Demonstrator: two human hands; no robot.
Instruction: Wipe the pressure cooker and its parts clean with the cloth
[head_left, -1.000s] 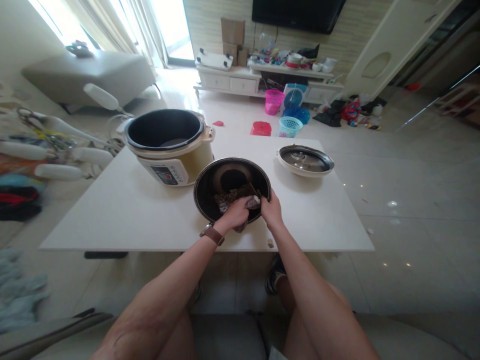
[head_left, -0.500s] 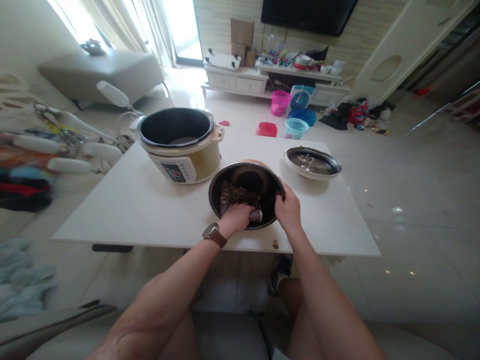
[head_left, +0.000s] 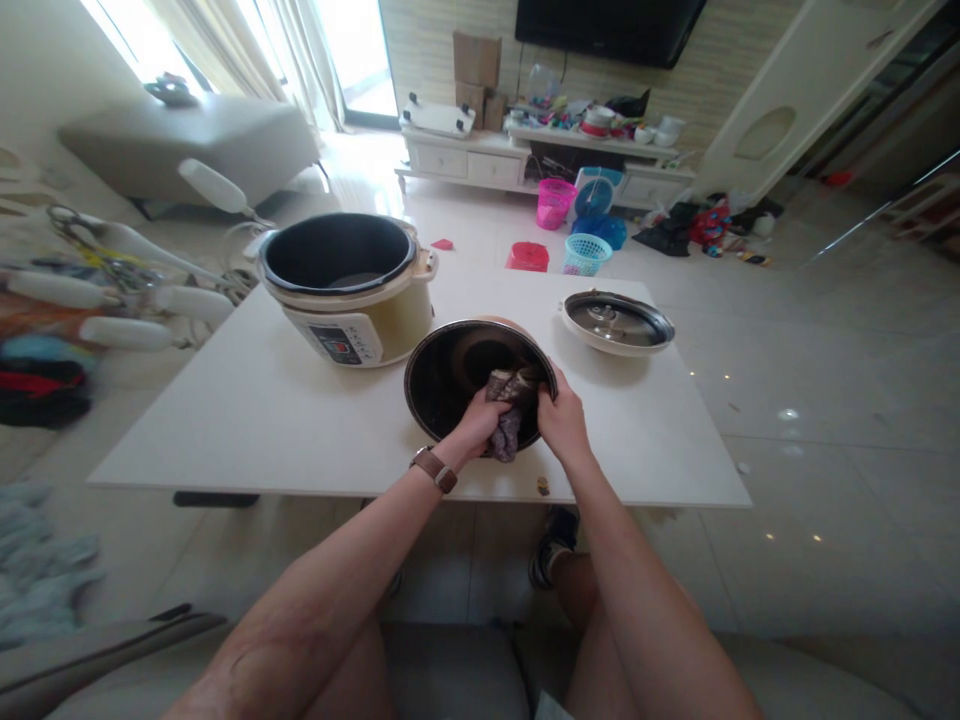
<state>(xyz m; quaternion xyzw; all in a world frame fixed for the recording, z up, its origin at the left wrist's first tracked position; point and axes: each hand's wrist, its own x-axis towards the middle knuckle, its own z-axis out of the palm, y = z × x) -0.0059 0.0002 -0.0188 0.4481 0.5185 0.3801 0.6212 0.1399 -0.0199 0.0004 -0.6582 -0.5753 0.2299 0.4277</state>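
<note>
Cooker lid (head_left: 450,375), head view: dark underside up on the white table (head_left: 247,420). Left hand (head_left: 476,425) is clenched on a patterned cloth (head_left: 511,432) at the lid's 4 o'clock. Right hand (head_left: 564,420) grips the rim at 3 o'clock. An electric cooker (head_left: 345,290) stands at 10 o'clock and a steel inner lid (head_left: 616,322) lies at 2 o'clock.

A crumpled cloth rag (head_left: 508,412) lies in a glossy dark metal pot (head_left: 457,368); the table (head_left: 247,420) looks smooth, matt white.
</note>
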